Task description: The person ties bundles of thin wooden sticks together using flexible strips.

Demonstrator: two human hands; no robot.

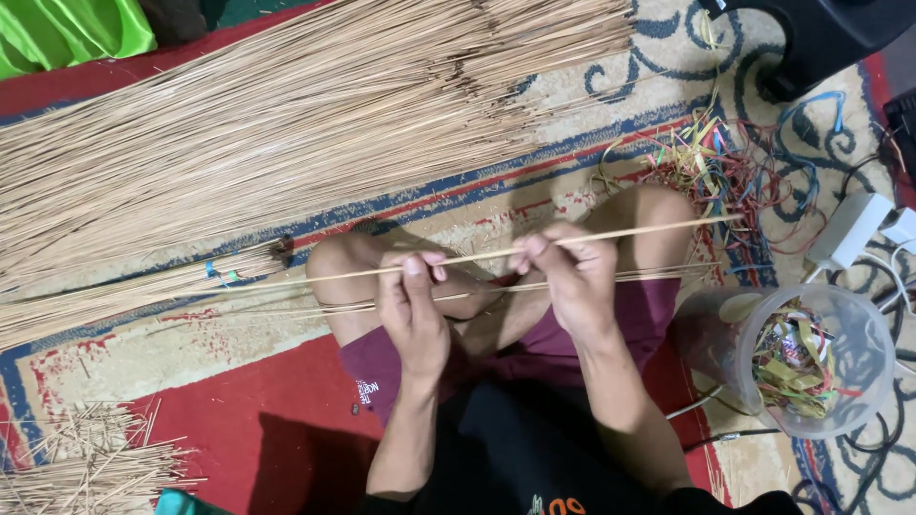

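I sit cross-legged on a patterned carpet. Both hands hold one long thin pale stick (649,230) level over my knees. My left hand (412,303) pinches it near its middle, and my right hand (571,275) grips it a little further right. A second thin stick (658,277) lies across my legs just below. A tied bundle of the same sticks (124,294), bound with a blue band, lies on the carpet to my left.
A very large loose heap of sticks (286,114) spreads across the carpet ahead. Short stick offcuts (86,467) lie at lower left. A clear plastic tub of coloured ties (811,360) stands at right, with loose ties (725,162), a white adapter (849,229) and cables nearby.
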